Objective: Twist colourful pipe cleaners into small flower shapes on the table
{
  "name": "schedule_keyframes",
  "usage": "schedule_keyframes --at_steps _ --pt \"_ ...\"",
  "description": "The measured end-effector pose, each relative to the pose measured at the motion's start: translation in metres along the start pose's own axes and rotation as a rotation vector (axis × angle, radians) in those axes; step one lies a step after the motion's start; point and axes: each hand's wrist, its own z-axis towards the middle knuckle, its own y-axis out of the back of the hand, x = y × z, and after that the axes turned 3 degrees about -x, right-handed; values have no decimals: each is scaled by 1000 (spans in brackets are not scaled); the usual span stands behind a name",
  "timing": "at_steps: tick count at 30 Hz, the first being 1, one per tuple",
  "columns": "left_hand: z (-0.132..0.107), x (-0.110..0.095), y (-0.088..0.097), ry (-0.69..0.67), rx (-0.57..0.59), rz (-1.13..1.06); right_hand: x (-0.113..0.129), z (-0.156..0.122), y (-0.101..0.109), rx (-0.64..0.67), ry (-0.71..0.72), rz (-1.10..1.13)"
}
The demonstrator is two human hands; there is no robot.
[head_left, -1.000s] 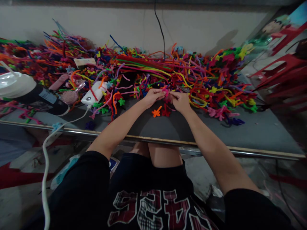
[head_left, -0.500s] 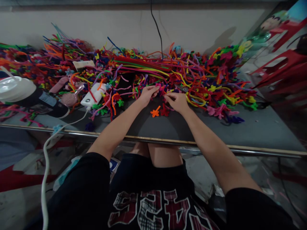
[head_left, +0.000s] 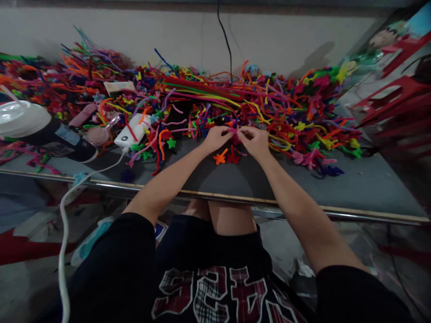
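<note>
Fingertips of my left hand point(head_left: 218, 137) and my right hand point(head_left: 255, 141) meet over the table, both closed in a pinch. Between them is a small magenta pipe-cleaner piece point(head_left: 235, 135), partly hidden by the fingers; its exact shape is hard to make out. Just below lie an orange pipe-cleaner flower point(head_left: 220, 158) and a dark red pipe-cleaner flower point(head_left: 233, 156). Behind the hands runs a bundle of long straight pipe cleaners point(head_left: 202, 92), red, green and yellow. What looks like a metal tool point(head_left: 258, 125) rests beside my right hand.
Heaps of coloured pipe cleaners point(head_left: 296, 103) line the wall. At left are a lidded cup point(head_left: 63, 139) lying toward the table edge, a pink hairbrush point(head_left: 97, 134) and a white power bank point(head_left: 133, 130) with a cable point(head_left: 63, 242) hanging down. Red chairs point(head_left: 393, 94) stand at right.
My hands have come together: the left moved right and slightly down, the right now meets it at the magenta piece. The camera view has shifted slightly.
</note>
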Motion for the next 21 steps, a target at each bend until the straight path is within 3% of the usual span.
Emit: schedule_keyframes --at_steps 8,15,21 --pt "1 -1 0 -11 7 98 -3 0 -1 47 10 -19" --pt "4 8 -1 49 -3 -70 -3 -1 -2 102 7 11" --pt "3 8 0 65 -16 -82 -4 -1 -4 33 -20 53"
